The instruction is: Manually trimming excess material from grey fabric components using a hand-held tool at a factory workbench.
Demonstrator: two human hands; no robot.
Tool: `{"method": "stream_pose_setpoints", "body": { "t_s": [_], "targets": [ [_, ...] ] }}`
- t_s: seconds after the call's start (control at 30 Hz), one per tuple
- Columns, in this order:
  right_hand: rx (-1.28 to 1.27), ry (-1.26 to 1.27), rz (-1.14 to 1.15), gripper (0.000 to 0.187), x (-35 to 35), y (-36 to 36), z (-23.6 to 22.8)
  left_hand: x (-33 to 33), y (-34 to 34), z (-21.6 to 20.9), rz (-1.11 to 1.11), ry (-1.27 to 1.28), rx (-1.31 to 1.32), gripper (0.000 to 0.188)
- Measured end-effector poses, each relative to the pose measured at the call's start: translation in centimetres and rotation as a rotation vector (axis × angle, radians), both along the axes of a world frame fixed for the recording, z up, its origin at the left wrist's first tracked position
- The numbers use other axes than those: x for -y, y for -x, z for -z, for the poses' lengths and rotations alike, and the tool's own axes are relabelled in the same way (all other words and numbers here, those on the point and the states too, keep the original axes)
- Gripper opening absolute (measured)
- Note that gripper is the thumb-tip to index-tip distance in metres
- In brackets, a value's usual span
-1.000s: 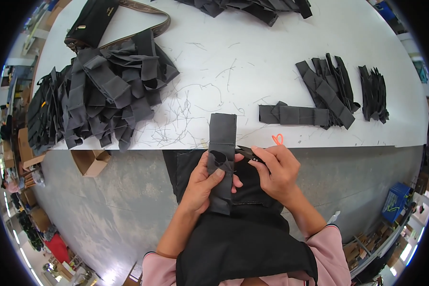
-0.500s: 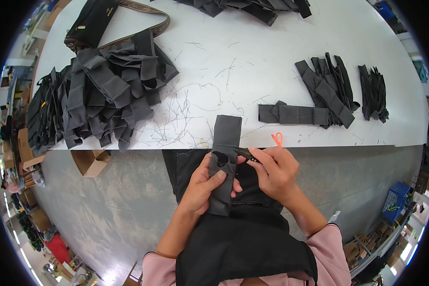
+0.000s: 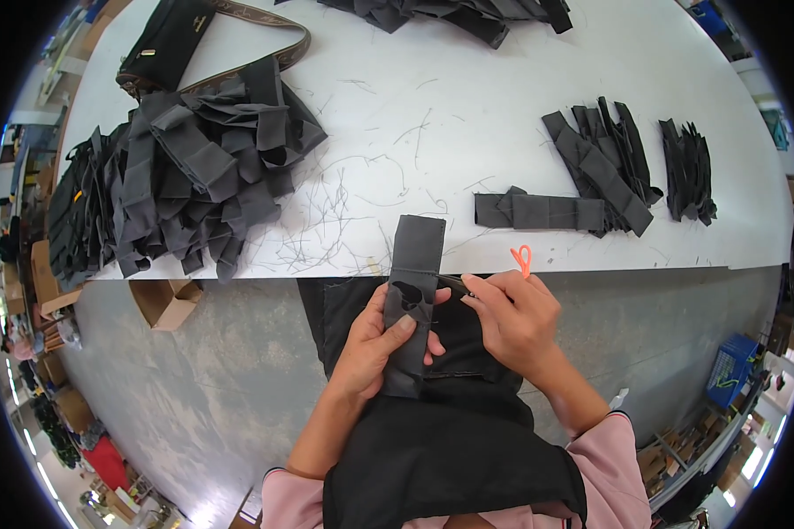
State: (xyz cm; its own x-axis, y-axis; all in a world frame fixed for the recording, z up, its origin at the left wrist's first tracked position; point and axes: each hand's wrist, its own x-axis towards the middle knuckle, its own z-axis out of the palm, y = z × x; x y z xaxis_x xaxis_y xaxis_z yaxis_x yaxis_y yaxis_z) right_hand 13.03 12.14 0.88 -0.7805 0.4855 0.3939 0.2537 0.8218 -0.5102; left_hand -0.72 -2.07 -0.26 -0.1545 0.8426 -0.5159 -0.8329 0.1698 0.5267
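Large heap of grey fabric pieces (image 3: 185, 167) left of the held dark fabric strip (image 3: 412, 291), which the left hand (image 3: 375, 348) grips while the right hand (image 3: 512, 317) closes on orange-handled snips (image 3: 520, 260); smaller stacks (image 3: 604, 167) right, probably trimmed.

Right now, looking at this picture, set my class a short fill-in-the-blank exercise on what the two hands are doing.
1. The left hand holds a dark grey fabric ____.
2. The right hand grips small thread snips with an ____ handle loop.
3. The big heap of grey pieces lies on the table's ____ side.

Missing words: strip; orange; left
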Motion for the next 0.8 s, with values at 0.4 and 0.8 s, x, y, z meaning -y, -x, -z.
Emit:
{"method": "stream_pose_setpoints", "body": {
  "t_s": [0.4, 0.8],
  "targets": [
    [0.033, -0.013, -0.026, 0.034, -0.3, -0.1, -0.1, -0.1, 0.1, 0.2, 0.014, 0.006, 0.009, 0.036],
    [-0.056, 0.265, 0.073, 0.027, 0.6, -0.4, 0.9, 0.0, -0.2, 0.2, 0.024, -0.009, -0.045, 0.042]
  ]
}}
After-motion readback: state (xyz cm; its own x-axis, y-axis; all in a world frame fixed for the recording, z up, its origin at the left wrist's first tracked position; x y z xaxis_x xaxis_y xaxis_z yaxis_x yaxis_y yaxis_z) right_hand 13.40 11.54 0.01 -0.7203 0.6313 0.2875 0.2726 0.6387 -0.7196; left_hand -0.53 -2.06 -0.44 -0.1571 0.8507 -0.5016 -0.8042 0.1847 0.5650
